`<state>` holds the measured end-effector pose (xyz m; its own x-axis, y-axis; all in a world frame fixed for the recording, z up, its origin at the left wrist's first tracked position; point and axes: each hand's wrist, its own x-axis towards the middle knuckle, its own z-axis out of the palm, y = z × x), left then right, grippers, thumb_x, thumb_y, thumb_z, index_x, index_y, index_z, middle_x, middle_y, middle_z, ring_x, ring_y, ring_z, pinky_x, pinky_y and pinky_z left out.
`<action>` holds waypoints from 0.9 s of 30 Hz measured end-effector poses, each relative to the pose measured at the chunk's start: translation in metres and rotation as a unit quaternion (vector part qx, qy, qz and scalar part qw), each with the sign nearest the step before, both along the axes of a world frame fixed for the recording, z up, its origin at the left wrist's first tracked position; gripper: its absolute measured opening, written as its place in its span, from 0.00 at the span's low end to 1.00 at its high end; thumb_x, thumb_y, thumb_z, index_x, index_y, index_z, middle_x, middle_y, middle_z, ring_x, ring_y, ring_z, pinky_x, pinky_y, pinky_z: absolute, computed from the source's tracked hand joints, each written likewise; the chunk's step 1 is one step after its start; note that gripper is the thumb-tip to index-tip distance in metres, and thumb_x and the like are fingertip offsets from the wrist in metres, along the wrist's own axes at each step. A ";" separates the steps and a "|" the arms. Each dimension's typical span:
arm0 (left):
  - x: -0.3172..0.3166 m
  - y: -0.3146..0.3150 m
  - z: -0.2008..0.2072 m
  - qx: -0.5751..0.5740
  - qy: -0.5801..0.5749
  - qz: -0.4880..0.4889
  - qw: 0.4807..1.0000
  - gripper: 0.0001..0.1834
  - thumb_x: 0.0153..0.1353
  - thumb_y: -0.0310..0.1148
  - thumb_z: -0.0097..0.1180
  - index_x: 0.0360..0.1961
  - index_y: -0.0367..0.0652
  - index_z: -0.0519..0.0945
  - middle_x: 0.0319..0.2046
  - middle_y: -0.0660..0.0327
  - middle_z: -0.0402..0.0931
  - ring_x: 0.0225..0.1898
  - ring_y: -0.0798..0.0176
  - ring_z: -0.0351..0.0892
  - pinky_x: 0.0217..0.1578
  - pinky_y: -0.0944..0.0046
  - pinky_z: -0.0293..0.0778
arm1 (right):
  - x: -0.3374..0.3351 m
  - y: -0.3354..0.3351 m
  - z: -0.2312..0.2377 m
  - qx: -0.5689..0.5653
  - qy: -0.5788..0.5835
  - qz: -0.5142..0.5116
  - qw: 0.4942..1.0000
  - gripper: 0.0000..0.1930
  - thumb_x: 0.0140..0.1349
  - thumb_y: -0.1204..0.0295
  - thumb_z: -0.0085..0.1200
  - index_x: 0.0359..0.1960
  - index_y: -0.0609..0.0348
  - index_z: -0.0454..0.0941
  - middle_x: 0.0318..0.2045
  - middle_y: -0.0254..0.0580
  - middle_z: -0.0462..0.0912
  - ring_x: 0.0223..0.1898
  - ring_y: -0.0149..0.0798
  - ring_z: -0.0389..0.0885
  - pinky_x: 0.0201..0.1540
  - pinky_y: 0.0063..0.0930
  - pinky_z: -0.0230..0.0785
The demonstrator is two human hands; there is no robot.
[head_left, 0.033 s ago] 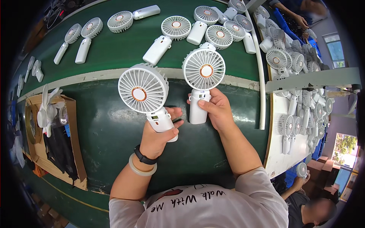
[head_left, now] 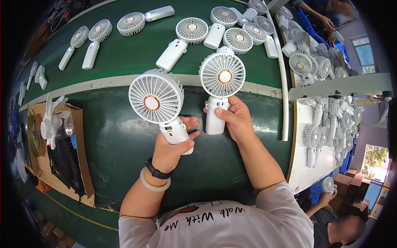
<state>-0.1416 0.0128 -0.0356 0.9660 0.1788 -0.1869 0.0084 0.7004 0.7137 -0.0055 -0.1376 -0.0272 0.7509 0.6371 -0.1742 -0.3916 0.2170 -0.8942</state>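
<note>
My left hand [head_left: 173, 152] is closed around the handle of a white handheld fan [head_left: 156, 97], whose round grille faces up and has an orange-ringed centre. A small lit display shows on that handle above my thumb. To its right, my right hand [head_left: 238, 118] grips a second white handheld fan [head_left: 222, 77] by the handle, thumb on its front. Both fans are held over the dark green bench [head_left: 124, 165], their heads tilted away from me and apart from each other.
Beyond a pale rail, several similar fans [head_left: 192, 29] lie on a green surface [head_left: 136, 53]. A cardboard box [head_left: 84, 165] with black cloth stands left. Right, past a white pole [head_left: 284, 103], a table [head_left: 300, 173] is crowded with fans. Two other people work on the right.
</note>
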 end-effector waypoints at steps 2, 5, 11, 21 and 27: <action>0.000 0.000 0.001 0.009 0.001 -0.004 1.000 0.29 0.47 0.19 0.60 0.52 0.43 0.67 0.53 0.54 0.68 0.57 0.54 0.67 0.56 0.49 0.66 | 0.001 0.000 -0.001 0.003 0.010 -0.010 1.000 0.21 0.54 0.77 0.56 0.51 0.66 0.69 0.42 0.49 0.79 0.42 0.39 0.80 0.48 0.34 0.71; 0.000 -0.001 0.001 0.015 0.005 -0.009 1.000 0.32 0.46 0.20 0.61 0.55 0.43 0.65 0.54 0.54 0.67 0.58 0.53 0.66 0.56 0.49 0.65 | 0.001 -0.001 -0.001 -0.008 0.004 -0.006 1.000 0.21 0.54 0.77 0.56 0.51 0.66 0.69 0.42 0.49 0.79 0.42 0.39 0.80 0.48 0.33 0.71; 0.001 -0.002 0.001 0.016 0.003 -0.008 1.000 0.36 0.46 0.22 0.62 0.58 0.41 0.63 0.55 0.52 0.66 0.58 0.52 0.65 0.57 0.49 0.65 | 0.001 -0.002 0.000 -0.002 0.002 -0.010 1.000 0.20 0.54 0.77 0.56 0.50 0.66 0.69 0.43 0.48 0.79 0.43 0.39 0.80 0.49 0.33 0.71; 0.000 -0.002 0.001 0.008 -0.005 -0.009 1.000 0.39 0.45 0.23 0.63 0.60 0.40 0.61 0.56 0.51 0.65 0.59 0.52 0.64 0.58 0.49 0.64 | -0.002 -0.001 0.002 0.009 -0.004 -0.003 1.000 0.21 0.55 0.77 0.56 0.51 0.65 0.68 0.44 0.48 0.79 0.44 0.39 0.79 0.50 0.33 0.70; 0.000 -0.004 0.005 -0.022 -0.019 0.002 1.000 0.45 0.42 0.27 0.65 0.63 0.37 0.57 0.59 0.50 0.62 0.61 0.52 0.62 0.60 0.50 0.59 | -0.018 0.005 -0.002 -0.009 -0.088 0.031 0.996 0.22 0.58 0.73 0.56 0.53 0.62 0.66 0.48 0.41 0.74 0.47 0.32 0.75 0.49 0.28 0.70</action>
